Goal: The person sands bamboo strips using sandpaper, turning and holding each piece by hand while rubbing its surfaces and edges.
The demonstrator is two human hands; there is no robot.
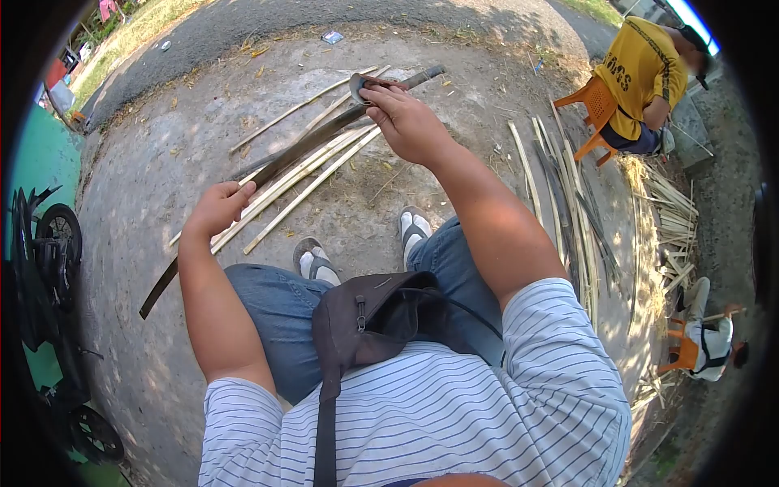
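A long dark bamboo strip [312, 140] runs slantwise in front of me, from low on the left to high on the right. My left hand [219, 211] is closed around its lower left part, thumb on top. Near the upper end, my right hand [403, 122] presses its fingers over a curved grey and reddish-brown piece [358, 84] lying against the strip; its exact kind is unclear and my fingers hide part of it. Several pale split bamboo strips [312, 184] lie on the ground beneath and beside the dark one.
More bamboo strips [574, 227] lie to the right, with a pile of split pieces [672, 213] beyond. A person in a yellow shirt [637, 73] sits on an orange chair [596, 105]; another person [714, 345] sits lower right. A motorcycle [49, 268] stands left. My sandalled feet are below.
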